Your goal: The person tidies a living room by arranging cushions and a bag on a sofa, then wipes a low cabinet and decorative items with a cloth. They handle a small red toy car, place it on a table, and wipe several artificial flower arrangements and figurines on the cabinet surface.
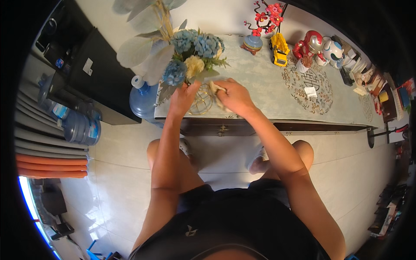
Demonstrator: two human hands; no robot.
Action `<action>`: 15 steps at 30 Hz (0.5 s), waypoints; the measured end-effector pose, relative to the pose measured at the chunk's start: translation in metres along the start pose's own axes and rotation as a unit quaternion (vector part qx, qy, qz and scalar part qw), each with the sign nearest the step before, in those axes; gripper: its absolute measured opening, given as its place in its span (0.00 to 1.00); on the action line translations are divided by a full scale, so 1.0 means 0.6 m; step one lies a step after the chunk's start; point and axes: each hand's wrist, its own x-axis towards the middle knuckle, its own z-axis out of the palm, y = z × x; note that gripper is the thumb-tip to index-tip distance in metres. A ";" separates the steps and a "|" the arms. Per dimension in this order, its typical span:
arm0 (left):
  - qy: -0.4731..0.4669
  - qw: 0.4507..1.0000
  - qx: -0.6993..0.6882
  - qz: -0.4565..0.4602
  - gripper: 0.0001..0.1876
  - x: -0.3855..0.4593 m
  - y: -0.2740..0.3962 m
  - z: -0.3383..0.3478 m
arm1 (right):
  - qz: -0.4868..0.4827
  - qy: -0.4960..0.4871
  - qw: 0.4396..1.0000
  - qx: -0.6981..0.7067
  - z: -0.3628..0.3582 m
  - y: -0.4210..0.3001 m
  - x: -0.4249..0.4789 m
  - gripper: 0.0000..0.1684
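My left hand [184,97] is closed at the base of an artificial flower arrangement, with blue hydrangea blooms [208,45] and a cream flower [195,66] just beyond it. What exactly the fingers grip there, stem or vase neck, is hidden. Below the blooms stands a round gold wire frame [201,103], seemingly the arrangement's holder. In my right hand [234,97] is a crumpled beige cloth [218,89], held against or close beside the wire frame's right side. Both hands are over the left end of a cabinet top covered by a pale patterned cloth [260,81].
Along the wall stand a blue vase with red blossoms [253,44], a yellow toy truck [279,50], a red toy figure [308,45] and a white toy robot [332,50]. A white packet [310,92] lies on the tablecloth. Large water bottles [140,100] stand left of the cabinet.
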 end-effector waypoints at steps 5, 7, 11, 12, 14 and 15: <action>-0.005 0.998 0.013 -0.056 0.24 -0.004 -0.005 0.012 | 0.165 -0.064 0.832 0.526 -0.032 -0.008 0.012 0.30; -0.025 0.996 0.000 -0.084 0.27 -0.006 -0.007 0.009 | 0.117 -0.092 0.810 0.568 -0.030 -0.028 0.011 0.38; -0.032 0.983 0.000 -0.181 0.32 -0.014 -0.025 -0.003 | 0.067 -0.123 0.811 0.568 -0.023 -0.065 0.004 0.52; -0.039 0.981 -0.013 -0.192 0.32 -0.019 -0.021 -0.002 | 0.058 -0.110 0.824 0.553 -0.016 -0.066 0.001 0.53; -0.053 0.975 -0.039 -0.214 0.33 -0.028 -0.011 -0.003 | 0.061 -0.074 0.864 0.495 -0.004 -0.069 0.002 0.41; -0.074 0.972 -0.017 -0.220 0.33 -0.033 0.001 -0.010 | 0.058 -0.066 0.886 0.456 0.002 -0.072 0.005 0.36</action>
